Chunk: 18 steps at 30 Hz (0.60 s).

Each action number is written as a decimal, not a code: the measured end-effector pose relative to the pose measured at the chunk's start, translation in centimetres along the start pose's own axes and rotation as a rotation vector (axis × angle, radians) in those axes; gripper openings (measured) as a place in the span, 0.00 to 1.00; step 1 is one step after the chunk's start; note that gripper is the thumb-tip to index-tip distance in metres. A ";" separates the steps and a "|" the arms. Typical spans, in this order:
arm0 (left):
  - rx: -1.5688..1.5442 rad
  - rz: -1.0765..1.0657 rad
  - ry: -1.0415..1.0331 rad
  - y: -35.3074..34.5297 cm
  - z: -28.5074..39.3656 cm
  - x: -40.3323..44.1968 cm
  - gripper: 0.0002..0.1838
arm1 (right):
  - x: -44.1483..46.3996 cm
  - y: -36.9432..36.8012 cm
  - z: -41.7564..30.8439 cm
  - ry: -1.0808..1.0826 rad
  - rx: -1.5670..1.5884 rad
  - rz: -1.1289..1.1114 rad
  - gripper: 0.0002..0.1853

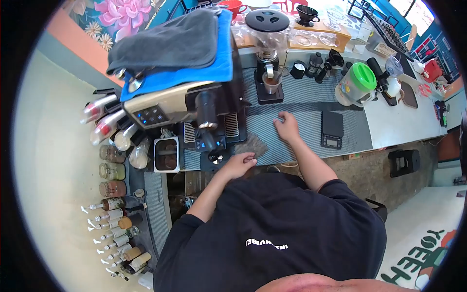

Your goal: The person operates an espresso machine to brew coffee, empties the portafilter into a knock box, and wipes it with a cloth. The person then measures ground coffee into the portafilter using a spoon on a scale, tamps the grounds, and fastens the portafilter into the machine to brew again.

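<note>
My left hand (238,165) rests at the counter's front edge, its curled fingers touching a crumpled grey cloth (252,146); whether they grip it is too small to tell. My right hand (286,125) lies on the grey mat (272,114) with its fingers curled, and nothing shows in it. To the left stands an espresso machine (170,104) with a portafilter (207,109) and a small scale (210,142) under it. Behind my right hand is a coffee grinder (267,44) with a cup (271,82) at its front. A black scale (332,129) lies to the right.
A metal container (166,154) stands left of the machine, with jars (112,171) and pump bottles (116,215) beyond. A green-lidded pitcher (357,82) is at the right. Drippers (307,15) and glasses line the back shelf. A black stool (404,163) stands on the floor.
</note>
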<state>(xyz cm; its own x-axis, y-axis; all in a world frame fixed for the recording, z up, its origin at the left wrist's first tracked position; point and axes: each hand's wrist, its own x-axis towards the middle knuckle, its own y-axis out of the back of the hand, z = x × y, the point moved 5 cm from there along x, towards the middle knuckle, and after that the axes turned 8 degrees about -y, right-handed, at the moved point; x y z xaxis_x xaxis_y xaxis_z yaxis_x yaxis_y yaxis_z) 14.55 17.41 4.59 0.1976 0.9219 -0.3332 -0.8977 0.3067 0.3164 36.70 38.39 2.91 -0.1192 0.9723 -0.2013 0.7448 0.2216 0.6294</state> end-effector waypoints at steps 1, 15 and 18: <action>0.031 0.034 -0.001 -0.5 0.4 1.5 0.35 | 1.9 0.8 -0.3 0.049 0.046 0.060 0.37; 0.101 0.350 0.198 -3.3 3.4 9.0 0.28 | 13.8 -0.2 -4.9 0.238 0.098 0.248 0.43; 0.035 0.494 0.051 -3.0 5.2 12.6 0.31 | 14.0 0.0 -4.6 0.283 0.080 0.180 0.43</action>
<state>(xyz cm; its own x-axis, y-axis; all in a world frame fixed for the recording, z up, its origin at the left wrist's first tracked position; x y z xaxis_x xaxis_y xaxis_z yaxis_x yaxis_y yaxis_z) 21.76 29.31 4.09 -0.2688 0.9465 -0.1785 -0.8650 -0.1557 0.4770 32.04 52.30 3.57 -0.1500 0.9800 0.1310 0.8182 0.0487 0.5729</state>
